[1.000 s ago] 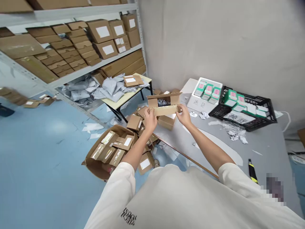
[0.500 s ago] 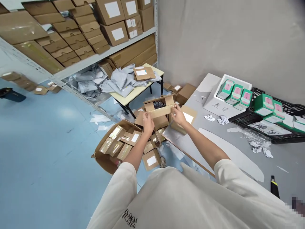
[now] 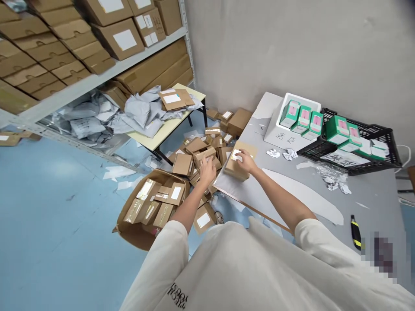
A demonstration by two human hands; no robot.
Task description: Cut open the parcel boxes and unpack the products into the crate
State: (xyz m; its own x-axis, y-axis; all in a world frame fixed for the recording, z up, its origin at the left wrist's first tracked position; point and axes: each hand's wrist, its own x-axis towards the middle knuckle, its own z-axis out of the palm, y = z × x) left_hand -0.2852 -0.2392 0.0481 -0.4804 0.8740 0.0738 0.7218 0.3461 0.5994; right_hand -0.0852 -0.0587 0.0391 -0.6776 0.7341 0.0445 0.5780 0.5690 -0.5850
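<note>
My left hand (image 3: 207, 172) is over the pile of cardboard boxes, fingers apart and holding nothing. Just beyond its fingertips sits a brown carton (image 3: 206, 153) on the heap. A labelled cardboard box (image 3: 238, 170) stands at the corner of the grey table. Over its white label is my right hand (image 3: 247, 163), fingers spread and not closed round the box; whether the fingertips touch it I cannot tell. Left of my left arm, a large open carton (image 3: 121, 222) on the floor holds several smaller taped boxes.
A small yellow table (image 3: 154, 141) carries grey mailing bags (image 3: 142, 108). Shelving with stacked cartons lines the left. On the grey table (image 3: 311, 194) are a white foam box (image 3: 279, 134), a black crate (image 3: 385, 162), crumpled paper and a box cutter (image 3: 355, 233).
Both hands have let go of the open carton with dark contents, now among the heap. My right hand has moved over to the labelled box. The view has turned right.
</note>
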